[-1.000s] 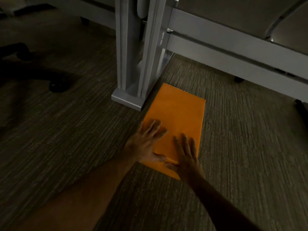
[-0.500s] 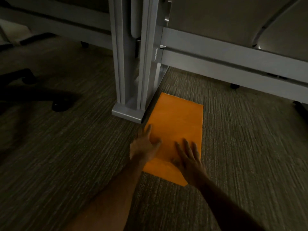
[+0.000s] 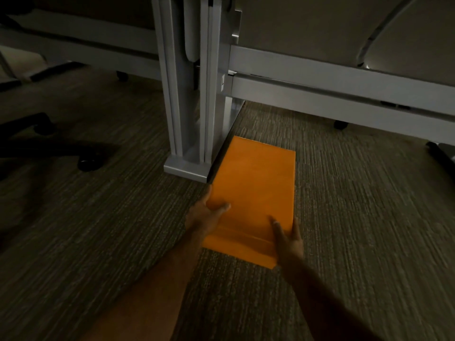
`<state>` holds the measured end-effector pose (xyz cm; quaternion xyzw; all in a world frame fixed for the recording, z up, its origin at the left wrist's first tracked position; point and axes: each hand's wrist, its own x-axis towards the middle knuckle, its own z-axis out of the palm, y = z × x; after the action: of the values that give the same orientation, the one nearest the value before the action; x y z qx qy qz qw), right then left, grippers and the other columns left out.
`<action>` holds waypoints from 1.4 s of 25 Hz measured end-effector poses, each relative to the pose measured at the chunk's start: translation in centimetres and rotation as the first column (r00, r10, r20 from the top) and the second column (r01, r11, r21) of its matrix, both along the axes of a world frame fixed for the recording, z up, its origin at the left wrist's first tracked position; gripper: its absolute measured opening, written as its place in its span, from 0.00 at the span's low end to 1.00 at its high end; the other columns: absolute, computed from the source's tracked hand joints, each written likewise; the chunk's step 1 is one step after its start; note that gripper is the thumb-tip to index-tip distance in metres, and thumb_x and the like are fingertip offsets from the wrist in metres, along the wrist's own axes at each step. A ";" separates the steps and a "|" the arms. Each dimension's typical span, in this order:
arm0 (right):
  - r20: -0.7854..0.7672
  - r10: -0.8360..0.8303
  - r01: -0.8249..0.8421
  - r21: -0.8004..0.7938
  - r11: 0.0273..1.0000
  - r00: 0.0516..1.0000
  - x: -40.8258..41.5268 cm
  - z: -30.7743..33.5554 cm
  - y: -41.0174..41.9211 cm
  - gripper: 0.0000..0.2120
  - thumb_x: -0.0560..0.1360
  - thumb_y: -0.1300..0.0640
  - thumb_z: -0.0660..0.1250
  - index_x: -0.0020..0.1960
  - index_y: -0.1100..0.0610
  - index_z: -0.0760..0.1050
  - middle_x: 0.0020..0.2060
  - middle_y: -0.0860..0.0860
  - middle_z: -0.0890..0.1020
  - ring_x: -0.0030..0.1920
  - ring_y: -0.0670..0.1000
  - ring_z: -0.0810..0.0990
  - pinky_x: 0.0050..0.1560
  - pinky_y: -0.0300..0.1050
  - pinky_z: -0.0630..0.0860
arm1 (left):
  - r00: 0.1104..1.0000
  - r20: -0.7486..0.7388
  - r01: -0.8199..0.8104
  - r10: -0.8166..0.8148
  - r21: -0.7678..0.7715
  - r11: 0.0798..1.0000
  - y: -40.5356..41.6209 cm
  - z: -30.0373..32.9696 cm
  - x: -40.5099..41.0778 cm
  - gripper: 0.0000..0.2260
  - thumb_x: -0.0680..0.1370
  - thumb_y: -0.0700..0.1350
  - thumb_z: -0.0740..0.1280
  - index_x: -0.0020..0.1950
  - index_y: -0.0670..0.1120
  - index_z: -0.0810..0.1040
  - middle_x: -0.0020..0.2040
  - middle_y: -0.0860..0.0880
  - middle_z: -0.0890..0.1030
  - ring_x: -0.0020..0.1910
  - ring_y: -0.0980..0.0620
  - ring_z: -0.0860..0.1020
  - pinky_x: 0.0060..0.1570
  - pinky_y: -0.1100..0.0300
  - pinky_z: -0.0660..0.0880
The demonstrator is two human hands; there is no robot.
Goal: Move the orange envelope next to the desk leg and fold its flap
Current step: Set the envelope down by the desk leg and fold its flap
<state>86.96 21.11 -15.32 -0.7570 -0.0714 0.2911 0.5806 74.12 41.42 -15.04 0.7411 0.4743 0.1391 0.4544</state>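
The orange envelope (image 3: 254,190) lies flat on the carpet, its far left corner beside the foot of the grey desk leg (image 3: 189,104). Its flap is at the near end, marked by a crease line across the paper. My left hand (image 3: 208,214) grips the left edge, thumb on top and fingers under or along the side. My right hand (image 3: 286,238) holds the right near edge the same way, thumb on top, close to the flap's crease. Both forearms reach in from the bottom of the view.
A grey desk rail (image 3: 344,94) runs to the right behind the leg. A black office chair base with a caster (image 3: 88,164) stands on the left. Striped carpet (image 3: 369,217) surrounds the envelope. Small dark feet sit under the far rails.
Both hands shifted from lying flat on the envelope to gripping its left and right edges. The envelope has turned slightly, straighter alongside the desk leg.
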 end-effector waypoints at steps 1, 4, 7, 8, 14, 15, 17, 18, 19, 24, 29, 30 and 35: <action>0.003 0.028 -0.028 -0.021 0.999 1.000 -0.1 0.4 -0.2 0.43 0.71 0.32 0.68 0.77 0.32 0.46 0.77 0.55 0.65 0.66 0.63 0.75 0.58 0.73 0.76 | 0.999 0.028 0.046 -0.045 -0.051 0.998 0.5 0.0 -0.4 0.41 0.72 0.67 0.70 0.79 0.66 0.51 0.77 0.47 0.67 0.72 0.41 0.69 0.68 0.39 0.68; 0.013 0.115 -0.114 -0.048 0.992 0.993 -0.3 0.9 -1.0 0.44 0.73 0.33 0.66 0.75 0.29 0.37 0.79 0.54 0.58 0.66 0.63 0.74 0.52 0.73 0.78 | 0.989 0.056 0.143 -0.138 -0.111 0.984 1.2 0.4 -1.2 0.43 0.72 0.65 0.71 0.78 0.68 0.47 0.80 0.48 0.60 0.75 0.41 0.63 0.70 0.37 0.65; -0.091 0.152 -0.157 -0.053 0.986 0.984 -0.6 0.4 -2.0 0.43 0.65 0.29 0.72 0.73 0.28 0.53 0.75 0.56 0.68 0.64 0.65 0.76 0.52 0.74 0.78 | 0.981 0.009 0.193 -0.194 -0.158 0.968 1.5 1.1 -1.4 0.47 0.68 0.66 0.74 0.75 0.73 0.42 0.81 0.49 0.56 0.73 0.39 0.65 0.53 0.38 0.79; -0.186 0.139 -0.153 -0.067 0.986 0.973 -0.8 0.0 -2.3 0.44 0.63 0.27 0.72 0.74 0.31 0.57 0.73 0.57 0.70 0.62 0.66 0.77 0.51 0.73 0.78 | 0.979 -0.001 0.199 -0.202 -0.183 0.963 1.5 1.3 -1.4 0.48 0.67 0.66 0.74 0.73 0.76 0.41 0.81 0.49 0.56 0.72 0.37 0.67 0.39 0.45 0.82; -0.239 0.082 -0.095 -0.042 0.995 0.967 -0.5 -0.2 -2.1 0.45 0.62 0.31 0.75 0.74 0.42 0.62 0.51 0.46 0.77 0.47 0.50 0.78 0.35 0.48 0.76 | 0.983 0.101 0.174 -0.153 -0.244 0.954 1.4 0.7 -1.3 0.45 0.70 0.61 0.75 0.73 0.77 0.44 0.80 0.48 0.59 0.69 0.38 0.70 0.32 0.53 0.76; -0.206 0.064 -0.070 -0.022 0.997 0.976 -0.4 0.0 -1.8 0.42 0.62 0.34 0.76 0.71 0.41 0.64 0.52 0.45 0.77 0.46 0.49 0.78 0.33 0.47 0.77 | 0.982 0.117 0.171 -0.147 -0.234 0.957 1.3 0.6 -1.3 0.44 0.71 0.60 0.75 0.74 0.75 0.45 0.80 0.48 0.58 0.70 0.39 0.70 0.33 0.55 0.75; -0.175 0.015 -0.008 0.038 0.999 0.984 -0.6 0.5 -1.0 0.36 0.65 0.40 0.77 0.67 0.35 0.63 0.58 0.47 0.77 0.49 0.52 0.79 0.35 0.51 0.81 | 0.982 0.133 0.158 -0.131 -0.221 0.962 1.2 0.6 -1.3 0.44 0.72 0.59 0.74 0.76 0.72 0.45 0.80 0.48 0.59 0.71 0.41 0.69 0.34 0.59 0.71; -0.180 0.011 0.001 0.068 0.998 0.984 -0.7 0.8 -0.5 0.35 0.68 0.43 0.76 0.69 0.32 0.61 0.61 0.47 0.74 0.53 0.54 0.79 0.40 0.57 0.82 | 0.983 0.138 0.151 -0.122 -0.224 0.963 1.3 0.6 -1.4 0.43 0.73 0.58 0.74 0.76 0.71 0.45 0.80 0.48 0.60 0.71 0.41 0.69 0.35 0.60 0.71; -0.193 0.024 -0.007 0.088 0.996 0.981 -0.9 0.9 0.0 0.38 0.71 0.45 0.75 0.72 0.31 0.57 0.65 0.47 0.72 0.57 0.57 0.78 0.46 0.63 0.82 | 0.983 0.140 0.145 -0.115 -0.225 0.963 1.5 0.6 -1.8 0.43 0.74 0.57 0.73 0.76 0.70 0.45 0.79 0.48 0.62 0.71 0.42 0.69 0.38 0.58 0.72; -0.198 0.111 -0.108 0.024 0.994 0.974 -2.0 1.4 3.7 0.40 0.76 0.48 0.70 0.78 0.36 0.49 0.74 0.54 0.67 0.65 0.63 0.74 0.52 0.66 0.81 | 0.990 0.112 0.104 -0.081 -0.225 0.969 4.9 1.2 -4.1 0.42 0.75 0.57 0.72 0.77 0.68 0.45 0.79 0.46 0.63 0.72 0.42 0.68 0.54 0.50 0.74; -0.166 0.080 -0.078 0.019 0.997 0.983 -1.7 0.9 4.6 0.39 0.77 0.48 0.70 0.79 0.38 0.49 0.74 0.55 0.67 0.61 0.61 0.75 0.50 0.65 0.82 | 0.990 0.105 0.120 -0.099 -0.214 0.969 5.6 1.1 -3.8 0.41 0.75 0.59 0.71 0.77 0.69 0.44 0.79 0.47 0.62 0.72 0.41 0.68 0.59 0.43 0.75; -0.171 0.077 -0.074 0.024 0.997 0.982 -1.4 0.9 4.9 0.39 0.77 0.48 0.70 0.79 0.38 0.49 0.74 0.54 0.67 0.60 0.61 0.75 0.51 0.66 0.81 | 0.988 0.120 0.122 -0.096 -0.227 0.966 5.8 1.0 -3.4 0.41 0.75 0.59 0.71 0.77 0.69 0.44 0.79 0.47 0.63 0.71 0.41 0.68 0.55 0.45 0.76; -0.158 0.101 -0.103 -0.010 0.995 0.982 1.1 1.5 6.5 0.39 0.77 0.46 0.69 0.79 0.38 0.48 0.75 0.55 0.66 0.66 0.64 0.72 0.57 0.70 0.77 | 0.994 0.101 0.073 -0.051 -0.234 0.969 7.4 0.8 -0.8 0.41 0.74 0.61 0.71 0.77 0.71 0.46 0.78 0.48 0.64 0.69 0.41 0.71 0.36 0.57 0.75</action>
<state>88.09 27.57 -13.87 -0.7321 -0.0614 0.3800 0.5620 73.28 48.77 -14.24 0.6885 0.4421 0.1021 0.5658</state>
